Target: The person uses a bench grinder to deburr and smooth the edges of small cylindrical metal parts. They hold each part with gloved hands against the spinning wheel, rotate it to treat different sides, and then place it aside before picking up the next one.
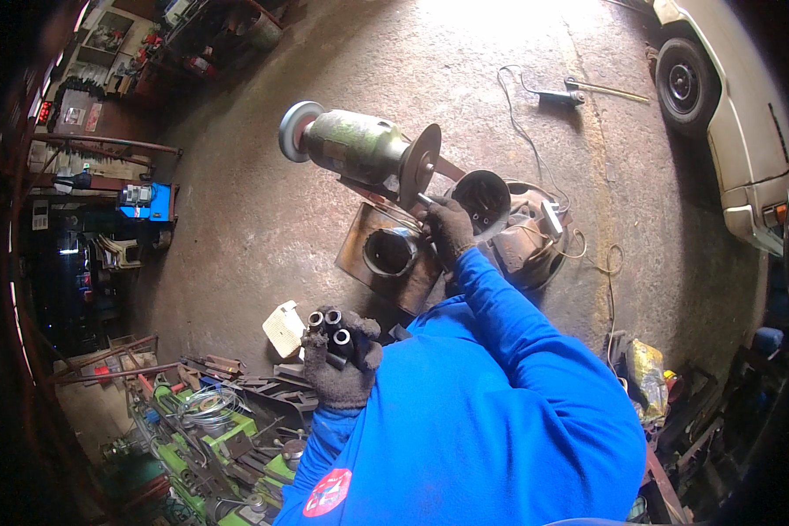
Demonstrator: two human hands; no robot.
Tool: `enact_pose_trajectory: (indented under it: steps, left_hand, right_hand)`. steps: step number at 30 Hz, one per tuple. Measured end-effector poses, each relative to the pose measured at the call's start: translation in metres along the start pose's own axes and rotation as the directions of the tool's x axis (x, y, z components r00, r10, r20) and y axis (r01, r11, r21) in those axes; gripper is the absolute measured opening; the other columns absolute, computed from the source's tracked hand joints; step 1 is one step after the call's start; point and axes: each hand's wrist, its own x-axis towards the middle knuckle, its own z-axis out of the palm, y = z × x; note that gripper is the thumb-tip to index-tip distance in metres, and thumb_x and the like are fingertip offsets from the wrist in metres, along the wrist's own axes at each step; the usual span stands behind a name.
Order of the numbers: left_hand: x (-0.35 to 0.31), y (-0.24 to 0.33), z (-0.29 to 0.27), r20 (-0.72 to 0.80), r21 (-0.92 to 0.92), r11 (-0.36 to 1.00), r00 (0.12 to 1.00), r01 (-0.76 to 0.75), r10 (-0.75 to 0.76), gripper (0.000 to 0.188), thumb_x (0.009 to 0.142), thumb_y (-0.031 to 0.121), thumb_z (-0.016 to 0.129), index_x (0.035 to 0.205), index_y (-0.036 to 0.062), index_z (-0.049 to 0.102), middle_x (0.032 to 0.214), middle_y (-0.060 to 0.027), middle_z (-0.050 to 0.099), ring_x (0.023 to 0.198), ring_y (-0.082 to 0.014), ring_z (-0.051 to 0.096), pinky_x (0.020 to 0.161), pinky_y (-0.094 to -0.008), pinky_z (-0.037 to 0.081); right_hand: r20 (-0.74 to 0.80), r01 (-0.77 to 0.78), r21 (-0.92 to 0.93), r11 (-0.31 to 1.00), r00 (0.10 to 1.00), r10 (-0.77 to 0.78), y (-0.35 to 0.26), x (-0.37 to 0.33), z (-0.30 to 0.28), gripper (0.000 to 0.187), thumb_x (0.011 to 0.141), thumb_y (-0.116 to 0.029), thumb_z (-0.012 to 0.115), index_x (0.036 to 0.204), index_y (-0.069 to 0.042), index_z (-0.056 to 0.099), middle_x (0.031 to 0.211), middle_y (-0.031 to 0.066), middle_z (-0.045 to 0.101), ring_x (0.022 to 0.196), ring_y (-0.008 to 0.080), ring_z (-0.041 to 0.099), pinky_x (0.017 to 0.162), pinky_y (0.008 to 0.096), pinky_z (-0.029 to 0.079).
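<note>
My left hand, in a dark knitted glove, is closed around several short metal tubes, their open ends facing up. In my gloved right hand is another short metal tube, its tip at the lower edge of a thin dark disc. Whether tip and disc touch I cannot tell. This disc sits on one end of a green bench grinder; the other end carries a pale grinding wheel. Below the grinder stands a rusty metal box with a round opening.
Right of my right hand is a round can with small pieces inside. An angle grinder with its cord lies on the floor farther off. A pale vehicle stands at right. Scrap metal and green machinery crowd the lower left.
</note>
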Motion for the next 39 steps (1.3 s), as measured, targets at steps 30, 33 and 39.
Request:
enact_pose_trajectory:
  steps: [30,33,39]
  left_hand:
    - [0.016,0.000,0.004,-0.022,0.066,0.998,1.000,0.013,-0.012,0.046,0.110,0.036,0.064,0.152,0.0172,0.062,0.132,-0.0179,0.073,0.119,-0.0429,0.069,0.064,-0.0447,0.060]
    - [0.016,0.000,0.006,-0.021,0.084,0.996,1.000,0.018,-0.016,0.046,0.111,0.036,0.063,0.152,0.0167,0.061,0.132,-0.0185,0.073,0.120,-0.0433,0.069,0.064,-0.0446,0.060]
    - [0.015,-0.005,0.005,-0.034,0.020,0.999,0.999,0.030,-0.030,0.045,0.111,0.038,0.063,0.150,0.0156,0.063,0.132,-0.0187,0.073,0.121,-0.0444,0.069,0.065,-0.0458,0.060]
  right_hand:
    - [-0.094,0.056,-0.148,0.987,0.993,-0.071,0.001,0.025,-0.004,0.024,0.100,-0.022,0.081,0.115,-0.002,0.083,0.086,0.0067,0.080,0.065,0.0136,0.068,0.056,0.0320,0.054]
    - [-0.093,0.087,-0.225,0.970,0.989,-0.111,0.005,0.027,-0.003,0.025,0.097,-0.015,0.080,0.119,-0.002,0.083,0.090,0.0063,0.080,0.068,0.0125,0.069,0.059,0.0295,0.054]
    - [-0.082,0.069,-0.186,0.980,0.993,-0.085,-0.014,0.002,0.007,0.027,0.095,-0.011,0.080,0.120,-0.002,0.083,0.095,0.0072,0.082,0.073,0.0123,0.071,0.063,0.0278,0.055]
